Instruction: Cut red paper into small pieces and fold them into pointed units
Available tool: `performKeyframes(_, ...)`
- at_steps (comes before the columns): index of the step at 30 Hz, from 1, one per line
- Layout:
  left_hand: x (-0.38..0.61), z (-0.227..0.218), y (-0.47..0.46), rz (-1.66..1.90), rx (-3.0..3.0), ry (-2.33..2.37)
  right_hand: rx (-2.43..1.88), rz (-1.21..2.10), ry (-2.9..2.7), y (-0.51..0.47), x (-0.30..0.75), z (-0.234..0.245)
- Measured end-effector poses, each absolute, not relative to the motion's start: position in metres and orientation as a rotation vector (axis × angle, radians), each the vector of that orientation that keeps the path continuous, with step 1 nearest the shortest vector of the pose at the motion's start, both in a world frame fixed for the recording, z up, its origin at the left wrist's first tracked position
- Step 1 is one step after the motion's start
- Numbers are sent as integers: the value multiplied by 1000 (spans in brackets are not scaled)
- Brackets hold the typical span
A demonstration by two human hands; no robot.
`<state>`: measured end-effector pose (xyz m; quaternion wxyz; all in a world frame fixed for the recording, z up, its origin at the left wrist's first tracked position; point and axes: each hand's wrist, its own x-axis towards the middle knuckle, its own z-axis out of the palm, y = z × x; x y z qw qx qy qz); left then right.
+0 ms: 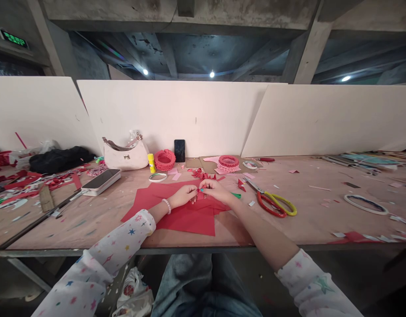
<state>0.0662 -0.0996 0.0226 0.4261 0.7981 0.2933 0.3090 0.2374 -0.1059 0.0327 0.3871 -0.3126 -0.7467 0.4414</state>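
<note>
My left hand (185, 195) and my right hand (216, 189) meet over the middle of the wooden table (90, 220). Both pinch a small folded paper piece (201, 190), red with a bit of teal showing. Under my hands lie several red paper sheets (186, 218). A few small folded red pieces (203, 174) sit just beyond my fingers. A small green paper scrap (236, 195) lies beside my right wrist.
Scissors with red and yellow handles (273, 202) lie right of my hands. Two red woven paper rings (165, 159) (228, 162), a glue stick (151, 163), a phone (179, 150), a white handbag (125, 155), tape rolls (366, 204) and a power bank (101, 181) stand around. White boards (176, 114) back the table.
</note>
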Motion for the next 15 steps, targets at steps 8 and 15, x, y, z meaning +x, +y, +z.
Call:
performKeyframes(8, 65, 23, -101, 732, 1928, 667, -811, 1060, -1923, -105, 239, 33)
performKeyframes(15, 65, 21, -100, 763, 2053, 718, -806, 1109, -1976, -103, 240, 30)
